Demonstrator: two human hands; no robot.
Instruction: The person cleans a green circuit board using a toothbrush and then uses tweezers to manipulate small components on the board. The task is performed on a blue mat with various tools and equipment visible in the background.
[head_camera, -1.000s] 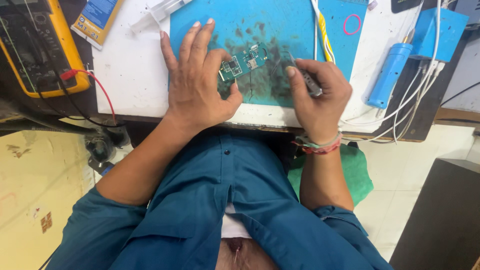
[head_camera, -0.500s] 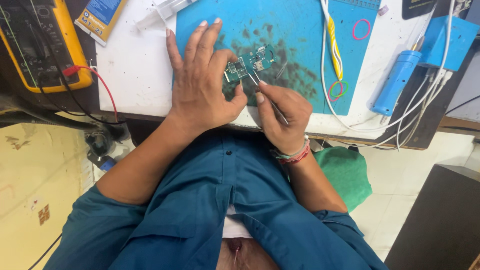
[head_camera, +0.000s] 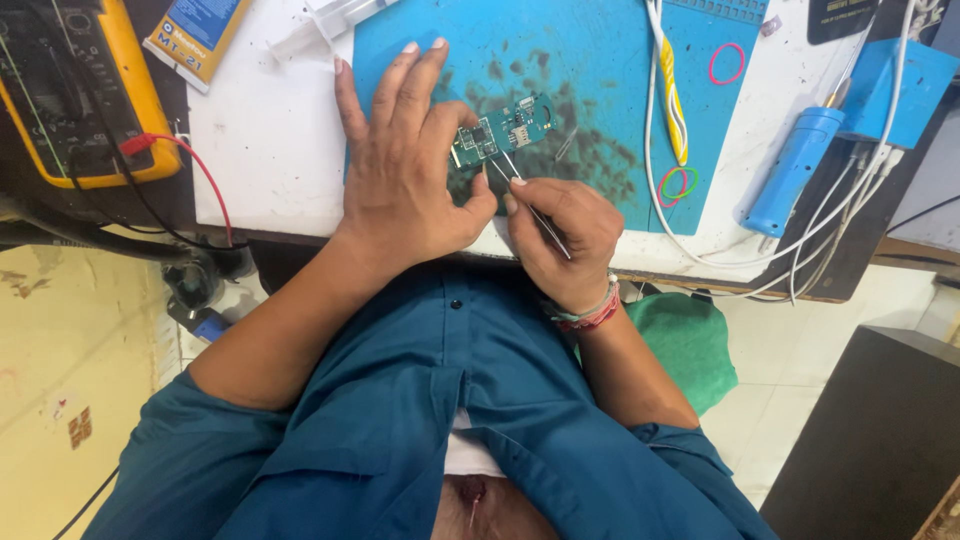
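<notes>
A white counter (head_camera: 270, 150) carries a blue work mat (head_camera: 600, 60), stained dark near the counter's front edge. The left hand (head_camera: 405, 170) lies spread on the mat, fingertips pinning a small green circuit board (head_camera: 500, 128). The right hand (head_camera: 560, 235) grips what look like thin metal tweezers (head_camera: 525, 195), tips touching the board's near edge.

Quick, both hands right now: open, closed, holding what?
Left hand: open, fingers steadying the small green circuit board.
Right hand: closed on thin metal tweezers.
</notes>
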